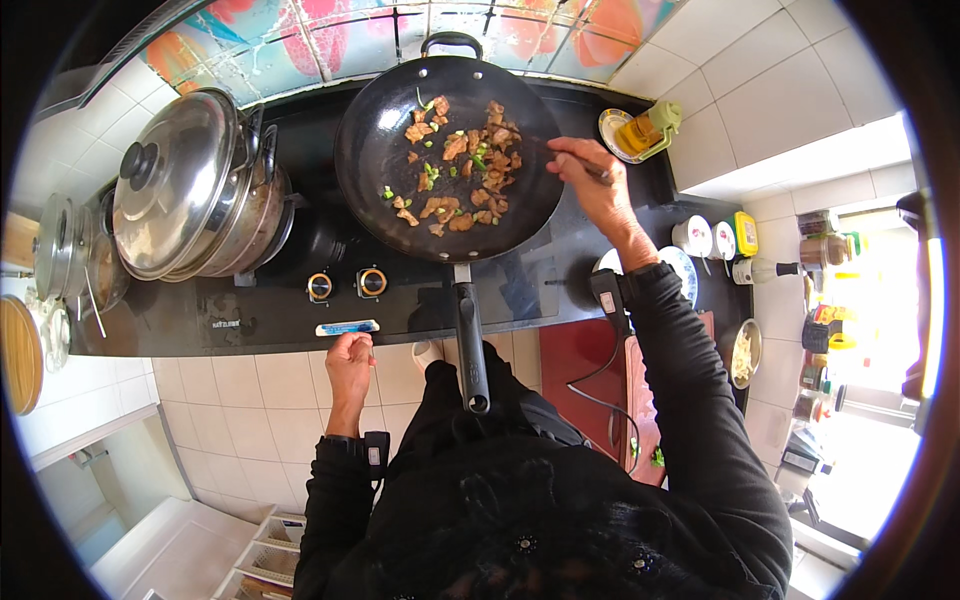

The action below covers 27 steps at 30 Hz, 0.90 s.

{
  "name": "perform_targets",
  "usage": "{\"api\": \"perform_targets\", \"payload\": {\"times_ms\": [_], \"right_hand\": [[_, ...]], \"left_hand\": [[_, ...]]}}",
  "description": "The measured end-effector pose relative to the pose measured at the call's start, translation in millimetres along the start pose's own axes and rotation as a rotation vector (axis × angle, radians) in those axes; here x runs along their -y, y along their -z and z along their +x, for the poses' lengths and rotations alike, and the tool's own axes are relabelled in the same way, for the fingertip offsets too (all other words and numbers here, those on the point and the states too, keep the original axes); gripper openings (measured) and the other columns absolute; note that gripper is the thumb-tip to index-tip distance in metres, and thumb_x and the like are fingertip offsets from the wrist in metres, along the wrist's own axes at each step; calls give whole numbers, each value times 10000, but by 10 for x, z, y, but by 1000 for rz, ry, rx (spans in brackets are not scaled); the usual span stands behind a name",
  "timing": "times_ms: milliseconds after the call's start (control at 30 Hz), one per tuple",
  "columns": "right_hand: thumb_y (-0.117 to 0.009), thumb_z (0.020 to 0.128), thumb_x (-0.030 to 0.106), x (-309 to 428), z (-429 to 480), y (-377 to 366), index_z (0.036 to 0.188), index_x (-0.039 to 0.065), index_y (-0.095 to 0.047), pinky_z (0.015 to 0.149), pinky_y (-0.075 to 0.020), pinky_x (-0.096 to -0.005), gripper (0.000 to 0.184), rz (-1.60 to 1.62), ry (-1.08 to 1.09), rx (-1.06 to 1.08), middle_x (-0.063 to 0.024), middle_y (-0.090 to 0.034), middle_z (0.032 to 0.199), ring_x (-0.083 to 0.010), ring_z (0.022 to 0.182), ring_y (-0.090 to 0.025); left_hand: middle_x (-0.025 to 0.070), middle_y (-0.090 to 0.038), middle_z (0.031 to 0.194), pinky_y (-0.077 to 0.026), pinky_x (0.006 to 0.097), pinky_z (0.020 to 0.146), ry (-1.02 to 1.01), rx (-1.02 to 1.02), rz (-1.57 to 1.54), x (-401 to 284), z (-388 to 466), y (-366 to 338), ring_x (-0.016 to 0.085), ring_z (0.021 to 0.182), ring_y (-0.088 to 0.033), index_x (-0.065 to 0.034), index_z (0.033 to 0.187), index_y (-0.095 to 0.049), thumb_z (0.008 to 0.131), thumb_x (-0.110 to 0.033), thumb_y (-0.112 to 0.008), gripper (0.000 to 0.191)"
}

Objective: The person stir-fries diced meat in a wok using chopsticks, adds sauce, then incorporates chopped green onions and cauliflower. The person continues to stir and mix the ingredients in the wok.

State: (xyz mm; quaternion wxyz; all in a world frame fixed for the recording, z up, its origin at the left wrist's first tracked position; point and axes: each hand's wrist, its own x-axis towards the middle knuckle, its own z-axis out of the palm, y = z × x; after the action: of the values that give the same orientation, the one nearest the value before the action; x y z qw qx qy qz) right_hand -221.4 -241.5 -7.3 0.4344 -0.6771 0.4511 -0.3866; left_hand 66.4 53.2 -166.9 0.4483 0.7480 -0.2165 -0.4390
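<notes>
A black wok [390,195] with a long handle stands on the black glass hob [420,307]. Browned meat pieces [456,147] and bits of green vegetable [429,171] lie spread over its bottom. My right hand [592,176], at the wok's right rim, holds thin brown chopsticks [536,140]; their tips reach the meat at the upper right. My left hand [349,371] hangs at the hob's front edge with its fingers curled in. No object shows in it. It is just below a blue and white label [347,328] and left of the wok's handle [472,337].
A large lidded steel pot [180,195] stands left of the wok. An oil bottle [646,133] sits on a small plate at the back right. White lidded jars [692,237] and a bowl of pale food [745,354] are on the right. A cable hangs from my right wrist.
</notes>
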Motion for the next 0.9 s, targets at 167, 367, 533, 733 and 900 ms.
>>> {"api": "perform_targets", "payload": {"times_ms": [167,367,533,733,900], "right_hand": [[-600,947,97,-120,95,-206,1130,-4,-678,796,-529,-266,223,150,-22,174,-72,-644,1044,-164,919,-688],[-661,888,54,-54,462,-648,1060,25,-708,842,-545,-294,180,-79,177,117,-109,-670,1032,-196,965,-674],[-578,973,102,100,-21,-714,1101,-74,-657,813,-568,-297,231,163,109,392,-127,-624,1068,-220,965,-702],[-548,984,69,279,-347,-547,1136,-27,-663,789,-566,-279,213,92,-84,294,-98,-624,1063,-194,925,-706],[-567,939,32,95,-93,-4,1093,-23,-681,725,-557,-256,199,79,-99,-37,-76,-650,1011,-162,839,-705]], "left_hand": [[18,-613,760,-496,239,547,21,-20,-15,41,-27,41,86,578,-550,2,902,-664,929,-42,-568,109],[20,-635,829,-415,218,518,28,-6,-48,71,-91,111,79,584,-547,-29,922,-650,935,-103,-568,111],[32,-622,759,-491,240,548,-1,-31,14,85,-94,99,91,564,-555,13,901,-665,929,-84,-559,147],[24,-619,760,-495,243,548,0,-21,14,71,-24,45,87,569,-553,10,905,-666,925,-77,-570,131],[12,-614,762,-496,234,554,14,-8,-30,53,-1,41,82,597,-549,5,915,-666,915,-35,-584,91]]}}
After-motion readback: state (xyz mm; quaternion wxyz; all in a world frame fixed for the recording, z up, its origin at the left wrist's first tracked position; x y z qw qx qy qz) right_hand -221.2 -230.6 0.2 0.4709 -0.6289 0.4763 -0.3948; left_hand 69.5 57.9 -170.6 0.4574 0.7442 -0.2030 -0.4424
